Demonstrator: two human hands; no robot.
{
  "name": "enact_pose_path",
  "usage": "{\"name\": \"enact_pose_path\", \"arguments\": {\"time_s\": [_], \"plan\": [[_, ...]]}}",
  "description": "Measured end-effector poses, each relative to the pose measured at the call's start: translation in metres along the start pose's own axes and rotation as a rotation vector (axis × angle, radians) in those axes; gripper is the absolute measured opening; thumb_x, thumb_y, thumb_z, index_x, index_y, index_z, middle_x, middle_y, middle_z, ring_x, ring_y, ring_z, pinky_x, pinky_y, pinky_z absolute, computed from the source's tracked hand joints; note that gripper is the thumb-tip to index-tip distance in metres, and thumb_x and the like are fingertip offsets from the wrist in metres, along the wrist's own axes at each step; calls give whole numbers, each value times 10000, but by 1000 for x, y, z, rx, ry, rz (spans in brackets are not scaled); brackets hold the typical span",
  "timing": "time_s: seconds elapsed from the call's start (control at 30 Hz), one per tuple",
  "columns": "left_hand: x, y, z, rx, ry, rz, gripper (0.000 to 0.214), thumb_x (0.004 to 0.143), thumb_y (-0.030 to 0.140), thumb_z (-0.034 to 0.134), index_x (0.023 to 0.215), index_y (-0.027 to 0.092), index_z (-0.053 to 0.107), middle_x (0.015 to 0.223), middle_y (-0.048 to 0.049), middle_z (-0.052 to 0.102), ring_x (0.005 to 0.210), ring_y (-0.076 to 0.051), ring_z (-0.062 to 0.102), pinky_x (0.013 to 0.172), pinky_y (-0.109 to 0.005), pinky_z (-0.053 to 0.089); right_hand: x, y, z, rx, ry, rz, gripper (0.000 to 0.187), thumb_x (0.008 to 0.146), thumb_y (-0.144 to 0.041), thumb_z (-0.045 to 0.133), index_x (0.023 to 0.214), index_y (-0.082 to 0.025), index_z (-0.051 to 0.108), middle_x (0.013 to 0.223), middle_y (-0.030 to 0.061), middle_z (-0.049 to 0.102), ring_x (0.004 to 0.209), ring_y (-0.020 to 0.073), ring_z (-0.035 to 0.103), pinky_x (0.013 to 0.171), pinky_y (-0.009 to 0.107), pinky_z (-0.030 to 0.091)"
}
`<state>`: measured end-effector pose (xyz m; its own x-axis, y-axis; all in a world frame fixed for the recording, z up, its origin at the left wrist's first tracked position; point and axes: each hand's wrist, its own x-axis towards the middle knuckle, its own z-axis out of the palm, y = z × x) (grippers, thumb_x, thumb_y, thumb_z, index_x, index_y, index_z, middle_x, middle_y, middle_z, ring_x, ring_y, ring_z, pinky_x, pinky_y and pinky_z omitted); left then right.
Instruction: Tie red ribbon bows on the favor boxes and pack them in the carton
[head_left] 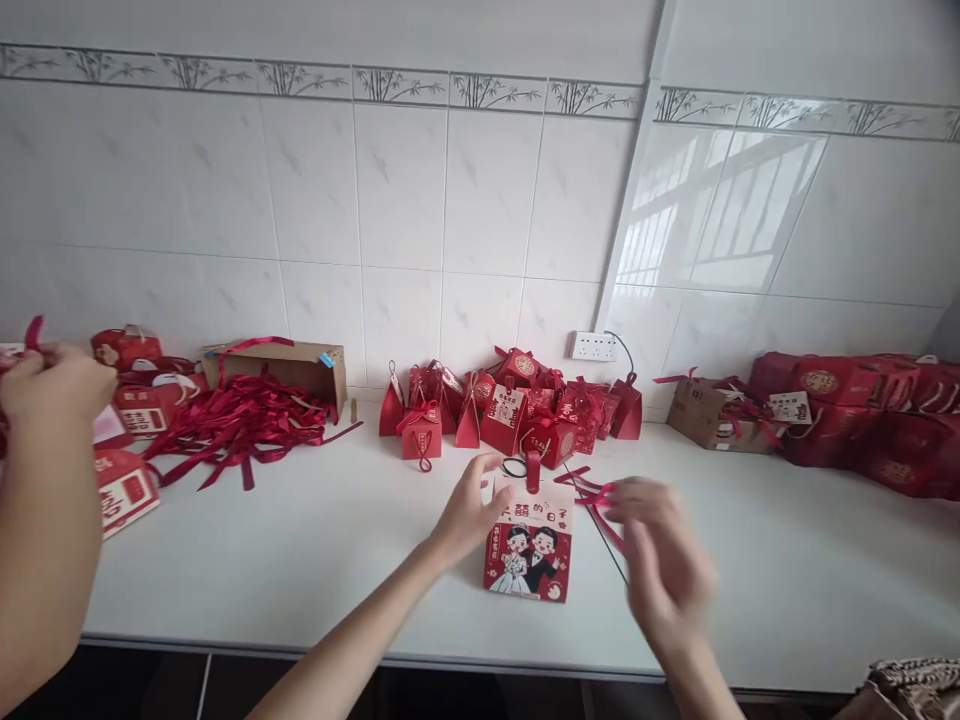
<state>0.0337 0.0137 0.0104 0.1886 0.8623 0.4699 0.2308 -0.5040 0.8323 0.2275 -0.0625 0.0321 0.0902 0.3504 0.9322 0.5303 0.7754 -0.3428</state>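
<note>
A red gift box [531,548] printed with a cartoon bride and groom stands on the white counter [315,560], with a red handle loop on top. My left hand [466,510] grips its left edge, thumb near the top and fingers curled at the side. My right hand [660,560] is to the right of the box and smeared by motion. Its fingers seem pinched on a thin red ribbon [592,494] that trails from the top of the box. A black hair tie [514,467] lies just behind the box.
Another person's hand [52,385] and forearm work at the far left, over red boxes [124,490]. Loose red ribbons [240,425] spill from a cardboard box [289,365]. Finished red boxes [517,405] cluster by the wall. At right are a carton [705,415] and red bags [877,420].
</note>
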Motion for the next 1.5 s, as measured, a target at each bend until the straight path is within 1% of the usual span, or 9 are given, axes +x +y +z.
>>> {"name": "enact_pose_path", "arguments": {"time_s": [0.13, 0.27, 0.4, 0.5, 0.6, 0.83, 1.03, 1.27, 1.5], "plan": [[-15, -21, 15, -49, 34, -6, 474, 845, 356, 529, 1253, 230, 322, 1331, -131, 448, 1282, -234, 408, 1051, -452, 351, -17, 34, 30, -12, -71, 125, 104, 892, -225, 464, 938, -238, 556, 985, 87, 581, 972, 241, 566, 797, 437, 494], [-9, -21, 18, -40, 19, 55, 479, 831, 374, 521, 1237, 224, 314, 1321, -133, 431, 1274, -247, 394, 1043, -456, 350, -18, 54, 45, -28, -156, 201, 273, 866, -270, 494, 1138, -238, 494, 1163, 109, 544, 1131, 254, 509, 933, 478, 442], [8, -9, 24, -31, 28, 176, 409, 804, 350, 548, 1161, 221, 397, 1173, -103, 542, 1153, -247, 501, 993, -442, 398, -10, 57, 53, 85, -259, 343, 253, 869, -311, 477, 1106, -228, 507, 1078, 83, 626, 985, 230, 611, 841, 408, 503], [16, -8, 29, -84, 58, 141, 279, 838, 334, 511, 1076, 219, 422, 964, -56, 599, 920, -197, 613, 823, -369, 500, -11, 55, 65, 170, -231, 435, 151, 869, -328, 475, 942, -217, 548, 870, 53, 671, 758, 204, 647, 667, 337, 525], [24, -18, 27, -107, 67, 100, 192, 855, 325, 489, 1003, 208, 450, 867, -31, 592, 791, -164, 631, 663, -290, 520, -10, 58, 81, 185, -183, 430, 120, 863, -311, 470, 850, -215, 541, 757, 34, 649, 647, 182, 615, 576, 297, 494], [43, -41, 3, 6, 223, 198, 121, 820, 298, 528, 852, 184, 507, 785, -19, 603, 725, -144, 625, 625, -240, 510, 6, 79, 110, 214, -324, 318, 70, 827, -258, 485, 801, -200, 514, 731, 19, 616, 651, 163, 580, 605, 279, 462], [36, -37, -1, 54, 228, 253, 107, 837, 269, 512, 783, 185, 549, 711, -3, 606, 679, -128, 610, 608, -213, 499, -3, 82, 112, 312, -328, 409, 106, 864, -303, 494, 886, -204, 527, 783, 24, 626, 658, 153, 589, 547, 249, 456], [32, -30, 2, 131, 238, 246, 85, 798, 267, 599, 777, 188, 578, 720, 5, 651, 678, -126, 629, 644, -214, 514, 0, 73, 103, 306, -344, 433, 96, 858, -304, 527, 887, -214, 540, 837, 17, 609, 735, 148, 584, 617, 246, 473], [30, -36, 2, 144, 277, 471, 127, 811, 131, 585, 913, 196, 548, 770, 13, 619, 696, -101, 619, 613, -177, 501, -1, 68, 100, 341, -384, 541, 153, 874, -350, 511, 837, -203, 533, 720, 1, 555, 645, 136, 538, 526, 231, 419]]}}
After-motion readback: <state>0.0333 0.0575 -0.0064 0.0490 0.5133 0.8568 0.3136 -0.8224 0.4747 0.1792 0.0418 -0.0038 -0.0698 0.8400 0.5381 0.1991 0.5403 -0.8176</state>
